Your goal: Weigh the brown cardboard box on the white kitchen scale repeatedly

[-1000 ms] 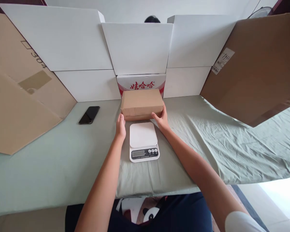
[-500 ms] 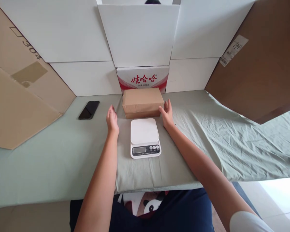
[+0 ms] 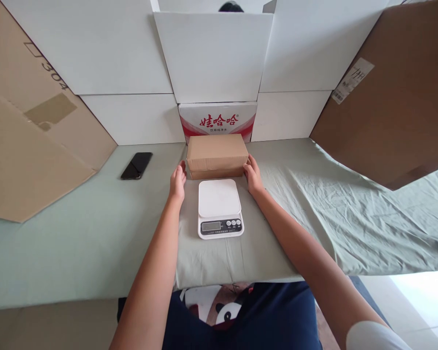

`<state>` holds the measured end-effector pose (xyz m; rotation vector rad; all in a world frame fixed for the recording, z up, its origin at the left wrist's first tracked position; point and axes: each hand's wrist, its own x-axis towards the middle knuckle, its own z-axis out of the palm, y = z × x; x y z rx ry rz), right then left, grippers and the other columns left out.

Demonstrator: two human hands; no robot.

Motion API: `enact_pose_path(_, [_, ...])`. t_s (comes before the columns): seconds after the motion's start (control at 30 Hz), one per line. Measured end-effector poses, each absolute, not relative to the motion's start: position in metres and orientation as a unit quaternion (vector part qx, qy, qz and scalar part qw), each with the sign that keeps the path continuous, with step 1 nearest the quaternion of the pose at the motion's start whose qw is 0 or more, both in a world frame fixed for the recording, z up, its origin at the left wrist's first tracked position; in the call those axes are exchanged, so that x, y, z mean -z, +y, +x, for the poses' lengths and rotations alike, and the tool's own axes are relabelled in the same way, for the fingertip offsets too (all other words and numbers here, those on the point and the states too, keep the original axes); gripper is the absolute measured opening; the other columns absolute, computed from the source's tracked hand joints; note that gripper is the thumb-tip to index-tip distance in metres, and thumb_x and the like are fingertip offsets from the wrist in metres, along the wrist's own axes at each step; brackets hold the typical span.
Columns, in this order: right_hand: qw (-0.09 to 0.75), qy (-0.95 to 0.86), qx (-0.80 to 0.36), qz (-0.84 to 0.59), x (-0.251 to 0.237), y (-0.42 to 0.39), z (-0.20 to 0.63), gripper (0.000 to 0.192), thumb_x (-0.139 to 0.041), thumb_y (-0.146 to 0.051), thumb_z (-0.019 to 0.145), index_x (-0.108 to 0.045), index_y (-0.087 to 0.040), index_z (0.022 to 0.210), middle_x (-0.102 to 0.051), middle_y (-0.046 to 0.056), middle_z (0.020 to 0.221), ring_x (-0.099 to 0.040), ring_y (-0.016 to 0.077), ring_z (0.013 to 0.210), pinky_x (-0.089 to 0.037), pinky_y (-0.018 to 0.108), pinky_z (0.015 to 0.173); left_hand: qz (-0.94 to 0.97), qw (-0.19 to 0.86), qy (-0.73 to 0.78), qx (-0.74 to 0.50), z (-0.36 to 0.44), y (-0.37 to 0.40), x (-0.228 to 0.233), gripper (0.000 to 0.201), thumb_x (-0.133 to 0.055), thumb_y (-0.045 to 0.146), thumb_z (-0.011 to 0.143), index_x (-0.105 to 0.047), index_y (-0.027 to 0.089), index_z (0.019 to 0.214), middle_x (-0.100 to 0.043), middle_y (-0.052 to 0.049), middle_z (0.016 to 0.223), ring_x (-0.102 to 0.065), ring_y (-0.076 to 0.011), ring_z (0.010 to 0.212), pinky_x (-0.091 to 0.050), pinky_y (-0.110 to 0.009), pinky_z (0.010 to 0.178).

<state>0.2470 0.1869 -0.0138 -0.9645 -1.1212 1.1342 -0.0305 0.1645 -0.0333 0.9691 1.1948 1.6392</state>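
A closed brown cardboard box (image 3: 216, 151) sits on the cloth behind a white kitchen scale (image 3: 219, 199). My right hand (image 3: 253, 176) is against the box's right end, its thumb at the front corner and its fingers along the side, partly hidden. Beside the left end is my left hand (image 3: 178, 182), fingers extended and held together; whether they touch the cardboard I cannot tell. The scale's plate carries nothing, and its display and buttons face me.
A black phone (image 3: 136, 166) lies on the green cloth (image 3: 76, 233) to the left. A red and white carton (image 3: 218, 116) and white panels (image 3: 213, 56) stand behind. Large cardboard pieces rise at left (image 3: 40, 126) and right (image 3: 390, 97).
My left hand has moved right and closer to the box's left end. My right hand's fingers have come in against its right end. The box and scale stay in place.
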Motion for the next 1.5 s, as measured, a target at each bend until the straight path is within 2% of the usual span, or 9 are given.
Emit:
enact_pose_path(0.2, [0.575, -0.581, -0.42, -0.395, 0.001, 0.177, 0.245, 0.042, -0.055, -0.038, 0.084, -0.064, -0.026, 0.122, -0.072, 0.004, 0.134, -0.06, 0.0298, 0.13, -0.044, 0.051, 0.119, 0.432, 0.431, 0.458, -0.647, -0.024, 0.166, 0.035, 0.075, -0.062, 0.074, 0.086, -0.064, 0.024, 0.142, -0.058, -0.014, 0.158, -0.049, -0.033, 0.152, -0.038, -0.049, 0.126])
enact_pose_path(0.3, [0.567, -0.594, -0.391, -0.416, -0.003, 0.175, 0.244, 0.034, -0.053, -0.037, 0.083, -0.067, -0.024, 0.111, -0.075, 0.005, 0.12, -0.062, 0.03, 0.116, -0.046, 0.051, 0.114, 0.437, 0.434, 0.455, -0.643, -0.022, 0.167, 0.034, 0.076, -0.06, 0.075, 0.086, -0.065, 0.022, 0.14, -0.063, -0.015, 0.152, -0.052, -0.0341, 0.15, -0.04, -0.049, 0.124])
enact_pose_path(0.43, [0.557, -0.586, -0.395, -0.437, -0.001, 0.177, 0.242, 0.032, -0.055, -0.039, 0.082, -0.066, -0.024, 0.107, -0.075, 0.004, 0.111, -0.062, 0.0301, 0.113, -0.045, 0.052, 0.114, 0.441, 0.436, 0.458, -0.637, -0.021, 0.166, 0.033, 0.076, -0.059, 0.075, 0.087, -0.064, 0.02, 0.139, -0.066, -0.016, 0.148, -0.053, -0.0349, 0.148, -0.04, -0.05, 0.124])
enact_pose_path(0.53, [0.562, -0.592, -0.397, -0.42, 0.001, 0.179, 0.242, 0.035, -0.057, -0.037, 0.082, -0.067, -0.025, 0.113, -0.072, 0.005, 0.126, -0.059, 0.0313, 0.126, -0.042, 0.052, 0.12, 0.452, 0.435, 0.459, -0.629, -0.021, 0.164, 0.032, 0.073, -0.061, 0.075, 0.085, -0.067, 0.021, 0.134, -0.069, -0.015, 0.144, -0.055, -0.0349, 0.146, -0.041, -0.049, 0.123])
enact_pose_path(0.7, [0.562, -0.617, -0.396, -0.383, 0.003, 0.177, 0.243, 0.058, -0.06, -0.036, 0.083, -0.056, -0.03, 0.141, -0.059, 0.001, 0.154, -0.046, 0.0286, 0.147, -0.033, 0.049, 0.13, 0.47, 0.428, 0.463, -0.618, -0.022, 0.162, 0.032, 0.069, -0.062, 0.074, 0.085, -0.07, 0.021, 0.129, -0.072, -0.015, 0.139, -0.059, -0.0352, 0.142, -0.043, -0.048, 0.12])
enact_pose_path(0.97, [0.603, -0.622, -0.365, -0.34, -0.003, 0.162, 0.243, 0.073, -0.058, -0.05, 0.089, -0.036, -0.038, 0.158, -0.047, -0.002, 0.165, -0.03, 0.0243, 0.161, -0.019, 0.051, 0.138, 0.564, 0.306, 0.476, -0.601, -0.021, 0.13, 0.002, 0.071, -0.056, 0.073, 0.09, -0.066, 0.022, 0.139, -0.071, -0.013, 0.14, -0.059, -0.0362, 0.139, -0.042, -0.048, 0.12])
enact_pose_path(1.1, [0.63, -0.628, -0.338, -0.307, -0.009, 0.141, 0.246, 0.083, -0.059, -0.061, 0.09, -0.025, -0.039, 0.163, -0.039, -0.001, 0.17, -0.026, 0.0262, 0.164, -0.023, 0.05, 0.137, 0.601, 0.28, 0.431, -0.612, -0.016, 0.084, -0.01, 0.073, -0.051, 0.07, 0.095, -0.06, 0.018, 0.145, -0.067, -0.016, 0.143, -0.057, -0.0357, 0.141, -0.044, -0.047, 0.118])
enact_pose_path(1.27, [0.608, -0.645, -0.33, -0.325, 0.003, 0.095, 0.253, 0.09, -0.06, -0.068, 0.089, -0.022, -0.037, 0.165, -0.028, 0.002, 0.175, -0.03, 0.0327, 0.162, -0.031, 0.053, 0.133, 0.555, 0.322, 0.416, -0.644, -0.015, 0.023, 0.009, 0.072, -0.055, 0.07, 0.093, -0.063, 0.017, 0.142, -0.071, -0.018, 0.136, -0.061, -0.0356, 0.137, -0.049, -0.047, 0.114])
enact_pose_path(1.5, [0.599, -0.634, -0.347, -0.346, 0.022, 0.052, 0.262, 0.085, -0.055, -0.067, 0.092, -0.021, -0.039, 0.165, -0.03, 0.003, 0.172, -0.033, 0.0351, 0.159, -0.035, 0.057, 0.13, 0.532, 0.372, 0.443, -0.618, -0.018, -0.012, 0.026, 0.076, -0.054, 0.073, 0.091, -0.065, 0.016, 0.141, -0.068, -0.019, 0.141, -0.052, -0.0408, 0.147, -0.047, -0.054, 0.118])
